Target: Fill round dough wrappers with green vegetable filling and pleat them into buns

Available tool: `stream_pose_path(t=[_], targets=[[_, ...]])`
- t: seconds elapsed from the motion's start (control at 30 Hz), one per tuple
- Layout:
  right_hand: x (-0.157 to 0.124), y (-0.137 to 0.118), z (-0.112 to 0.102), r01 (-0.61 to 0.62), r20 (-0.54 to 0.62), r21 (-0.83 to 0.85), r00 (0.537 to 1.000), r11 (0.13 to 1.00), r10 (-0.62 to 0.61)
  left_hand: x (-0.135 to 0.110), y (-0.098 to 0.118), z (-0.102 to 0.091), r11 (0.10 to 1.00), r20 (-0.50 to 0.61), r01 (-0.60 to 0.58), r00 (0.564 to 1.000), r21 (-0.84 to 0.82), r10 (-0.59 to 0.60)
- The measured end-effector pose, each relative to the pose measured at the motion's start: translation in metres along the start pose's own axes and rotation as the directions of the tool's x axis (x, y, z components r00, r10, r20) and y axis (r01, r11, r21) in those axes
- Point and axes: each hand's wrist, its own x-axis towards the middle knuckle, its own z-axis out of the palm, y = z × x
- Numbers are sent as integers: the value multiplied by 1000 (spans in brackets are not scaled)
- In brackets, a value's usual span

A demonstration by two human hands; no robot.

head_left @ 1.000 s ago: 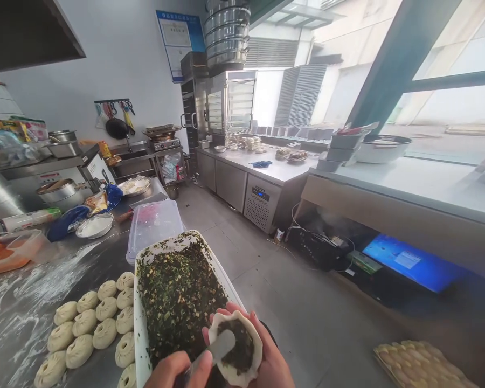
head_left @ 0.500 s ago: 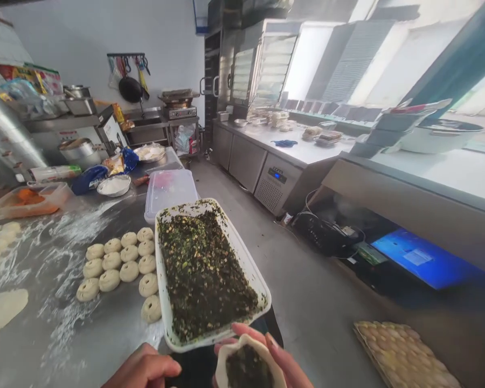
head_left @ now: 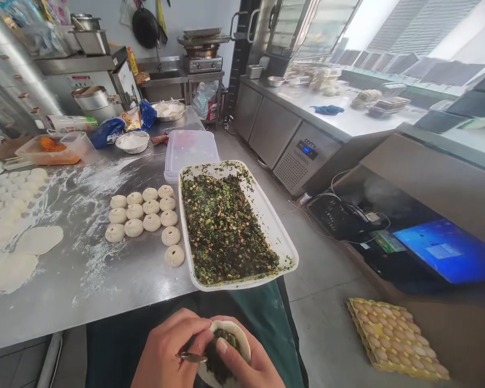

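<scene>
Sitting at btm ctr, wrapper [head_left: 242, 344] lies btwn L hand [head_left: 172, 347], pinching its upper-left rim w/ spoon [head_left: 194, 357] held crosswise, & R hand [head_left: 258, 366], cupping its right side, thumb on filling [head_left: 213, 360]. Tub [head_left: 274, 218] is higher, near ctr.

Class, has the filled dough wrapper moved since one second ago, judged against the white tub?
Yes, down the picture. The filled dough wrapper overlapped the white tub in view; now it shows clear below the tub's near rim.
</scene>
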Motion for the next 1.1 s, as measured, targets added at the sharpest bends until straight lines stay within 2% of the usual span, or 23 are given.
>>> stream_pose_path(t=[0.17, 0.3, 0.47, 0.6, 0.67, 0.77, 0.9, 1.03, 1.1], targets=[[4, 4, 0, 93, 42, -151, 995, 984, -88, -2, -9, 5, 994, -25, -103, 994, 33, 104], [6, 5, -3, 150, 76, -248, 988, 957, -135, -3, -9, 1, 989, -37, -131, 990, 67, 134], [10, 1, -7, 104, 134, -314, 989, 944, -64, -1, -6, -5, 969, 40, -173, 985, 176, 168], [13, -4, -7, 175, 206, -455, 975, 873, -87, 3, -7, -6, 896, 119, -284, 959, 341, 258], [14, -5, -9, 176, 250, -485, 967, 856, -57, 5, -9, -5, 867, 139, -329, 944, 374, 299], [17, -3, -12, 143, 266, -500, 964, 854, -6, 7, -11, -3, 842, 118, -376, 926, 386, 359], [22, 0, -15, 217, 293, -600, 955, 770, -41, 9, -12, -4, 767, 211, -467, 884, 441, 417], [24, -5, -15, 151, 262, -655, 964, 741, 34, 10, -11, -4, 757, 200, -451, 892, 474, 406], [25, -9, -14, 158, 261, -682, 965, 714, 36, 10, -11, -4, 746, 205, -465, 884, 477, 420]])
